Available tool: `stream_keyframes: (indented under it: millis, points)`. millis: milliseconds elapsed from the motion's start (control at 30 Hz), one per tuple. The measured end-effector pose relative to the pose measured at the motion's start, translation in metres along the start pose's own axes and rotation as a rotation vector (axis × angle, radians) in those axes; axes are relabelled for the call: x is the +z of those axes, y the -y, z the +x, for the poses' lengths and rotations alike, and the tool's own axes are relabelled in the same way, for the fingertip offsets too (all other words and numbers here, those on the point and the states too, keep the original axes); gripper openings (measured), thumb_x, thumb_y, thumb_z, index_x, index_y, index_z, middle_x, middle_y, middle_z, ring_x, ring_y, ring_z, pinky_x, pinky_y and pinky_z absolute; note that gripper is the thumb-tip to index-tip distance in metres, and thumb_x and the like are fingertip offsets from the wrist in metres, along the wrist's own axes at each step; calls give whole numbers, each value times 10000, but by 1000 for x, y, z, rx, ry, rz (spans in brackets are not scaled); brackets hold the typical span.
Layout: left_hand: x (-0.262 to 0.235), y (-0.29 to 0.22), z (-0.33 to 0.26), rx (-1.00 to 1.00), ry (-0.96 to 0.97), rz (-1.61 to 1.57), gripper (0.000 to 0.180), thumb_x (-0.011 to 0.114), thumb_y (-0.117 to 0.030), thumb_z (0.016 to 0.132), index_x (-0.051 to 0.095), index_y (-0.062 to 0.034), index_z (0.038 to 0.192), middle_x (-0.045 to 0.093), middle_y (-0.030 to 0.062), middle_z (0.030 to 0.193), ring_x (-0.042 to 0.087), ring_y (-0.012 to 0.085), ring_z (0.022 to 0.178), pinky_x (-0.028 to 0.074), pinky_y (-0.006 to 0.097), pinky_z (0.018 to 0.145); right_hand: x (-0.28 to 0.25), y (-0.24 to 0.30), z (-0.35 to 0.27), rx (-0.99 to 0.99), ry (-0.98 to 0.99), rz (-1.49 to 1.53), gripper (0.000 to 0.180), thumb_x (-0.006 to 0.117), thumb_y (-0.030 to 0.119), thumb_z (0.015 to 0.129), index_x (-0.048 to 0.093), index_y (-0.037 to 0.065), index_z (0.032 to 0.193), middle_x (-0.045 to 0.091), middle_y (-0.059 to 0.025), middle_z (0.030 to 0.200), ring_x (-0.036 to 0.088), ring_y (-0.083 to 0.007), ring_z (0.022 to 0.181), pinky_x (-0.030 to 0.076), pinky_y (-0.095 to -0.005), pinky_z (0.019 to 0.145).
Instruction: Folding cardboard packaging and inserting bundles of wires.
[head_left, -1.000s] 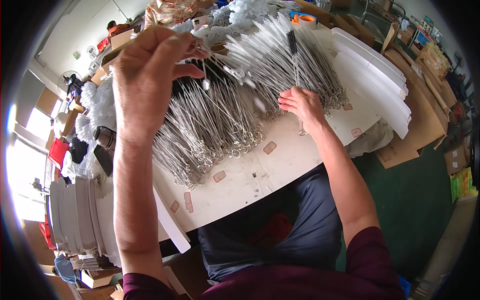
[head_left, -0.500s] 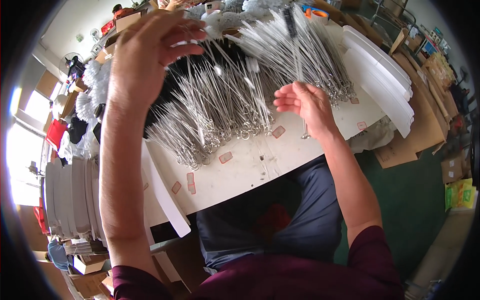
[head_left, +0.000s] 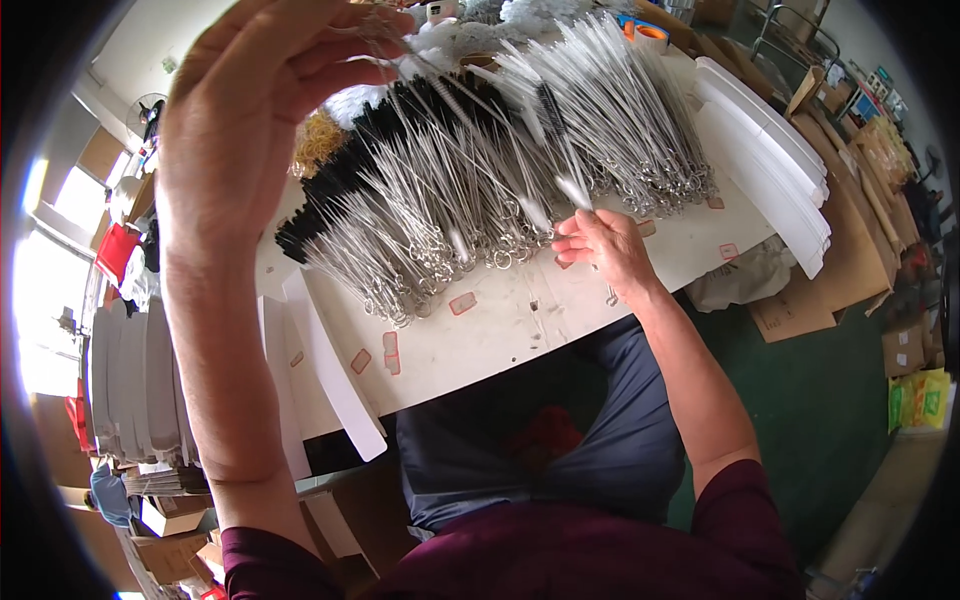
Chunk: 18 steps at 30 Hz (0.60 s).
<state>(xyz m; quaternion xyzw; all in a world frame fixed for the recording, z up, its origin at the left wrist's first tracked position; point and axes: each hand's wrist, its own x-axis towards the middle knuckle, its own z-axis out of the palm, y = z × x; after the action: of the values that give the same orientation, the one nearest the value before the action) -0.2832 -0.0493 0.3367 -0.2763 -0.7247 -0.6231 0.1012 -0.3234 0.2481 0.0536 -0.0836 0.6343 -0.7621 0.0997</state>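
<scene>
wire brushes (head_left: pixel 520 190) with looped metal handles lie fanned in thick rows across the white bench (head_left: pixel 500 330), their ring ends pointing at the person's lap. black-bristled ones (head_left: pixel 370 150) sit toward the far left of the bench, white-bristled ones (head_left: pixel 610 90) toward the far right. the left hand (head_left: pixel 250 120) is raised well above the bench, fingers pinched together on the thin wire of one brush. the right hand (head_left: pixel 605 250) rests on the bench at the near edge of the rows, fingers curled on a brush handle. stacked white sheets (head_left: pixel 770 150) lie at the bench's right end.
</scene>
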Motion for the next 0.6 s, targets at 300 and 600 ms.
stream_keyframes:
  millis: [300, 600]
  points:
    - [34, -42, -44, -88, 13, 468, 223, 545, -156, 1051, 663, 19, 979, 745, 183, 987, 730, 205, 901, 576, 329, 779, 1, 19, -27, -110, -126, -195, 422, 506, 335, 1119, 681, -48, 1102, 751, -138, 960, 740, -178, 794, 610, -301, 692]
    - [66, -23, -72, -291, 68, -36, 188, 587, -120, 1025, 632, 28, 917, 735, 197, 898, 745, 222, 688, 583, 293, 533, 79, 69, -69, -53, 474, 206, 377, 496, 236, 1125, 664, -66, 1277, 744, -168, 1163, 707, -232, 1134, 539, -367, 1045]
